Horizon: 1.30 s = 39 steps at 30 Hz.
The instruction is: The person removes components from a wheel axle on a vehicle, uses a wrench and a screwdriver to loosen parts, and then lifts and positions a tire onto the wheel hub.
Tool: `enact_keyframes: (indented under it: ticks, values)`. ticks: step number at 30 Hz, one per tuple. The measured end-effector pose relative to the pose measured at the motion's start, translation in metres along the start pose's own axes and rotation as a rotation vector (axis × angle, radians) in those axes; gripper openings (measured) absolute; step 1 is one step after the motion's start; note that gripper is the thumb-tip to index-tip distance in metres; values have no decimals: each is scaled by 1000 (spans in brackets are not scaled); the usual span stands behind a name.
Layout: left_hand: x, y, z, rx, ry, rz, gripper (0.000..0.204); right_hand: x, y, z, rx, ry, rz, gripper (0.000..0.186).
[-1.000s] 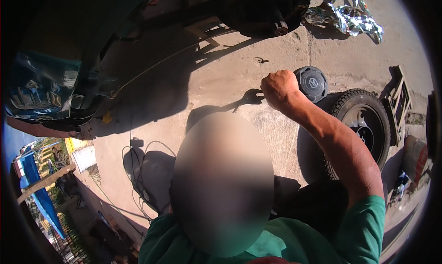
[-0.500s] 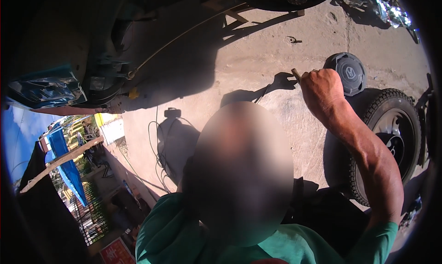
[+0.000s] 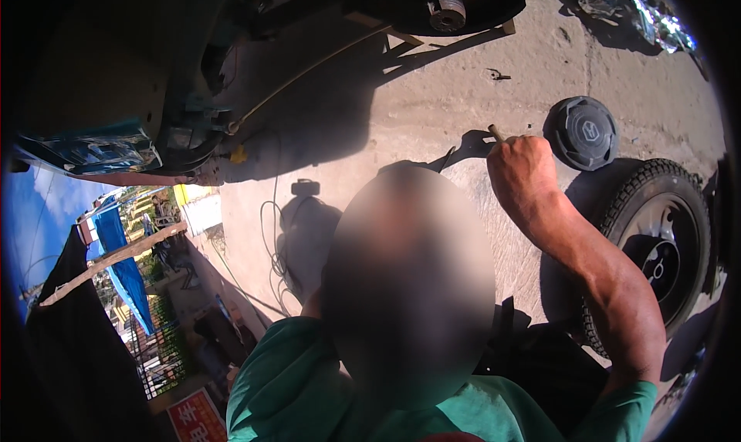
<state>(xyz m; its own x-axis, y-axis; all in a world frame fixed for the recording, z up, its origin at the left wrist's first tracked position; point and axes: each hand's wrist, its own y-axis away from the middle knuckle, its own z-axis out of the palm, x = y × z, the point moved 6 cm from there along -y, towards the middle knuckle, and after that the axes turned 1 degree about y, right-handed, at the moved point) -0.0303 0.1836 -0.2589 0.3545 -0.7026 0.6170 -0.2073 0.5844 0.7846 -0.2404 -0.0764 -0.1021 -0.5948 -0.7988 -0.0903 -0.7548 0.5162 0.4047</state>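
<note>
My right hand (image 3: 522, 168) is closed in a fist around a thin tan rod (image 3: 495, 133), whose short end sticks out past the thumb side. The rest of it is hidden by the fist. Just right of this hand, on the ground, lies a round dark cover (image 3: 587, 133) with a notched rim. Beyond my bent right forearm a small wheel with a knobbly black tyre (image 3: 698, 234) lies on its side. A blurred oval covers the middle of the view; only a sliver of my left arm (image 3: 312, 304) shows beside it, and my left hand cannot be made out.
A dark vehicle body with a blue-tinted lamp (image 3: 100, 150) fills the upper left. A cylindrical part (image 3: 447, 15) hangs at the top. A thin cable (image 3: 272, 249) loops on the ground. A small metal piece (image 3: 498, 75) and shiny foil-like material (image 3: 656, 25) lie farther off.
My right fist, still around the rod, has moved left and nearer, away from the round cover. The whole view has shifted slightly.
</note>
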Motion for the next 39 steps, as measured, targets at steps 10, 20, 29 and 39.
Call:
enact_keyframes:
  ticks: [10,20,29,39]
  values:
    - [0,1,4,-7,-3,-16,44,1,-2,-9,101,12,27,16]
    - [13,-24,-3,7,4,12,43,2,-20,-5,-52,-60,15,16]
    - [23,-42,-1,29,-3,66,42,13,-26,-7,7,-46,37,12]
    - [12,-49,-6,34,48,18,37,21,-26,-12,8,-109,89,16]
